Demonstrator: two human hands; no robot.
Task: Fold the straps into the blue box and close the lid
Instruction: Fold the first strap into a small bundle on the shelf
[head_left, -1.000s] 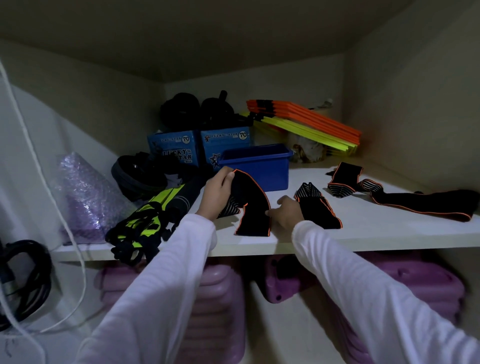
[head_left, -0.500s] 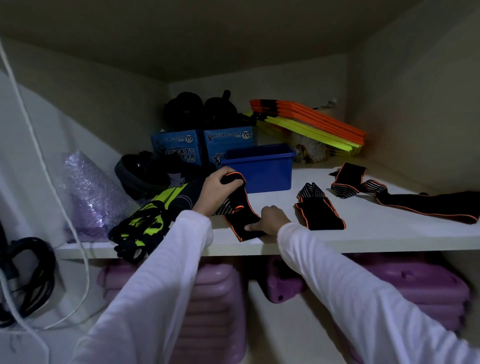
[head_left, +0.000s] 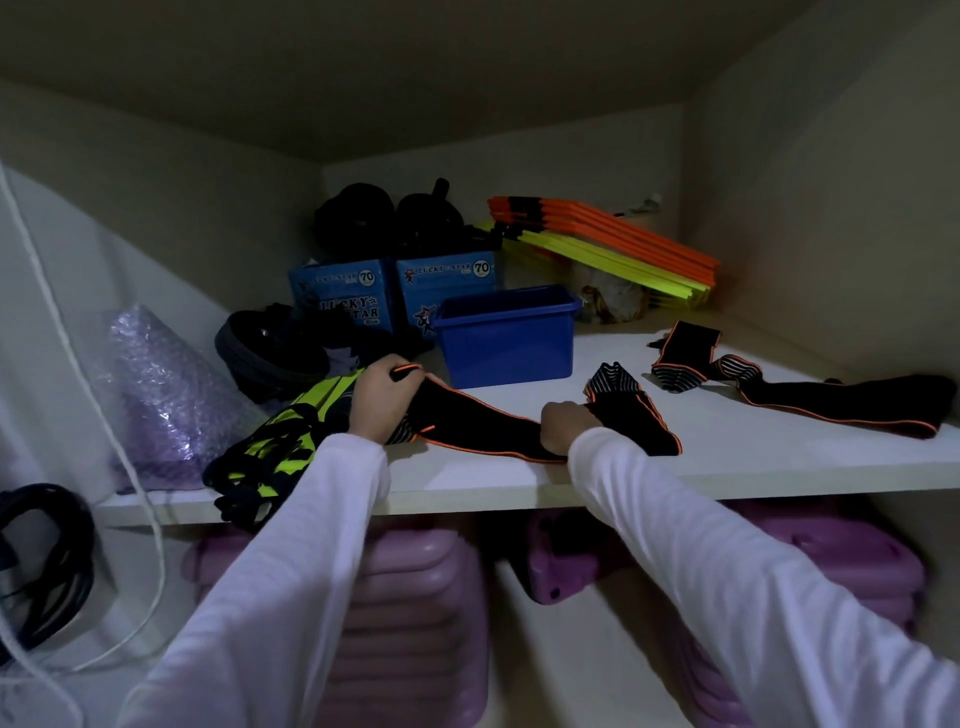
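An open blue box (head_left: 506, 343) stands on the white shelf (head_left: 727, 457), with no lid in view. A black strap with orange edging (head_left: 478, 423) lies stretched in front of it. My left hand (head_left: 379, 400) grips its left end. My right hand (head_left: 563, 426) grips the strap near its right part, where a folded striped end (head_left: 631, 405) rests on the shelf. A second long black strap (head_left: 810, 395) lies loose at the right, apart from both hands.
Two blue "Lucky Star" cartons (head_left: 395, 291) and black round items stand behind the box. Orange and yellow flat bars (head_left: 613, 249) lean at the back. Neon-yellow gear (head_left: 280, 447) and a purple bubble-wrapped bundle (head_left: 161, 395) sit at left. Purple blocks (head_left: 410, 613) fill the lower shelf.
The strap was bunched and folded between my hands; now it is pulled out flat. My right hand moved right along it, and my left hand kept its end.
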